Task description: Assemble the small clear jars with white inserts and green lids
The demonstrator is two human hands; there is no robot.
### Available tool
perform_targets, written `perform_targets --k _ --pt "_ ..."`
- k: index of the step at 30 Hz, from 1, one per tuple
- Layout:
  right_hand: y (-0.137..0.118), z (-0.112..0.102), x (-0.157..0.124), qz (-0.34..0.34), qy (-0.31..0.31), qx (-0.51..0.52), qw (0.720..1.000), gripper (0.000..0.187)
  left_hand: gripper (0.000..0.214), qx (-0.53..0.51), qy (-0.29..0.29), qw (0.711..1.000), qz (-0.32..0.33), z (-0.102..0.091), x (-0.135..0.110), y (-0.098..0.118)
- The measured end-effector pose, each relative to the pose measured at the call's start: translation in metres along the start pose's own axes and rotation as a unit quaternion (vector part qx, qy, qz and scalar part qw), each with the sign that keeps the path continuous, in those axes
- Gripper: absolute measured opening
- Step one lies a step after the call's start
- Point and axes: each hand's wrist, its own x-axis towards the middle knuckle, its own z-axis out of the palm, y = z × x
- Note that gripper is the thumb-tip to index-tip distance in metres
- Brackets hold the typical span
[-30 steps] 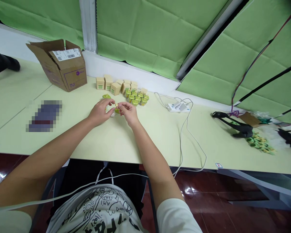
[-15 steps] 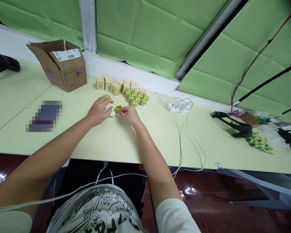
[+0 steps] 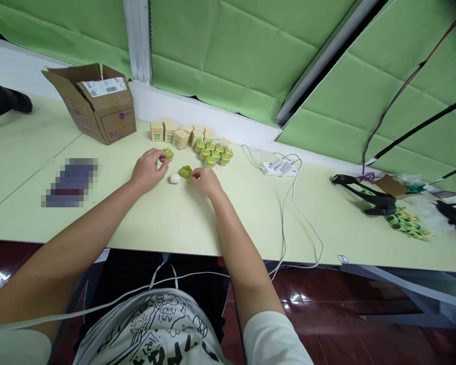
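Note:
My left hand [image 3: 147, 168] rests on the pale green table [image 3: 220, 218] with its fingers curled around a small green piece [image 3: 168, 152]. My right hand [image 3: 205, 181] lies knuckles up beside it, fingertips pinched on a tiny yellowish bit [image 3: 189, 183]. Between the hands sit a small white oval object [image 3: 174, 178] and a green case-like piece [image 3: 185, 171], both lying free on the table.
A cluster of green pieces [image 3: 214, 152] and a row of small tan boxes [image 3: 178, 133] stand behind the hands. An open cardboard box [image 3: 95, 104] is at back left. A white charger with cables [image 3: 280, 167] lies right, black tools and green rings [image 3: 403, 220] farther right.
The hands, joined over the pieces a second ago, have parted. The left hand moved back and left to the green piece; the white object and green case now lie uncovered.

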Motion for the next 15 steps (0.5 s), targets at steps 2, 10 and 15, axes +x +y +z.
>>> perform_targets --k 2,10,15 --pt "0.001 0.000 -0.001 -0.006 -0.024 -0.005 1.000 0.017 0.009 0.001 -0.003 1.000 -0.001 0.000 0.000 0.001" --pt "-0.009 0.004 -0.006 0.016 -0.067 -0.052 0.996 0.010 0.008 0.000 -0.016 1.000 -0.003 -0.001 0.000 0.000" --pt "-0.017 -0.003 -0.007 0.000 -0.053 -0.054 0.997 0.016 0.009 0.010 -0.018 1.000 -0.005 -0.002 0.000 0.002"
